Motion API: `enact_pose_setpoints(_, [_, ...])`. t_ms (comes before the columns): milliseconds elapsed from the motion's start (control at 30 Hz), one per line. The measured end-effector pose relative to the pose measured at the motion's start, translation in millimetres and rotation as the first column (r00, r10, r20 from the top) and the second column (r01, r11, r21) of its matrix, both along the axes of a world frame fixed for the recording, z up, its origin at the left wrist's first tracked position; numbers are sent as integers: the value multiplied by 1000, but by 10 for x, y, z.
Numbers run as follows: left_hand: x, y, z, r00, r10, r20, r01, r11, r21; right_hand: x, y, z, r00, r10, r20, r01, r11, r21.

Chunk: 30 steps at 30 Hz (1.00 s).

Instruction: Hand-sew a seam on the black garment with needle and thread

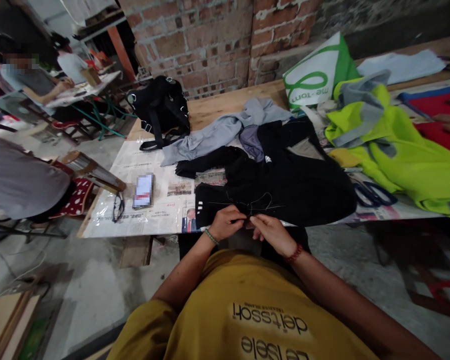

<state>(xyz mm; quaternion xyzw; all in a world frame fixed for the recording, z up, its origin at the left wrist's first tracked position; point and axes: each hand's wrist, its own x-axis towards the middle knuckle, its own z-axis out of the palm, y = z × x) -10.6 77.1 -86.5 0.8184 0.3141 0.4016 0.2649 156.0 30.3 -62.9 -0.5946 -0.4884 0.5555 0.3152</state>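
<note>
A black garment (307, 195) lies spread over the near edge of the table, with small white marks near its left end. At its front edge my left hand (227, 223) is closed, thumb and finger pinching the black cloth. Close beside it, my right hand (273, 234) is also closed, its thumb and forefinger pressed together. Whatever is between those right fingertips is too small to make out. Loose pale thread (249, 205) lies in loops on the cloth just beyond both hands.
Scissors (375, 194) lie right of the garment, near a neon yellow garment (408, 145). Grey cloth (225, 131), a black bag (161, 107) and a green-white bag (318, 75) stand farther back. A phone (143, 191) and glasses (118, 207) lie left. Other people sit at left; another person's hand shows at right.
</note>
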Motion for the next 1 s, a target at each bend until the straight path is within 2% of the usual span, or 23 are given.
enact_pose_setpoints(133, [-5, 9, -8, 999, -44, -21, 45, 999, 23, 29, 6, 1, 999, 18, 34, -18, 1000, 1])
enact_pose_setpoints(300, [7, 10, -10, 996, -78, -43, 81, 993, 83, 41, -44, -46, 998, -10, -69, 6, 998, -61])
enact_pose_setpoints(433, [10, -26, 43, 995, -78, -67, 85, 990, 109, 5, -59, -148, 997, -18, -72, 14, 999, -51])
enact_pose_setpoints(500, [6, -47, 74, 999, -40, -37, 43, 996, 83, -25, -63, -217, 997, -39, -71, 39, 999, -1])
enact_pose_setpoints(600, [-3, -58, 88, 989, 141, 53, -143, 990, 17, -75, -78, -297, 991, -97, -96, 105, 991, 82])
enact_pose_setpoints(667, [-7, -52, 69, 975, 212, 72, -213, 977, 8, -99, -92, -318, 985, -129, -115, 140, 986, 94])
enact_pose_setpoints(833, [-10, -40, 6, 988, 141, -61, -133, 985, 110, -113, -112, -293, 978, -152, -143, 164, 984, 71])
enact_pose_setpoints(1000, [-9, -35, -8, 982, 135, -130, -120, 985, 122, -111, -79, -284, 968, -174, -179, 183, 982, 38])
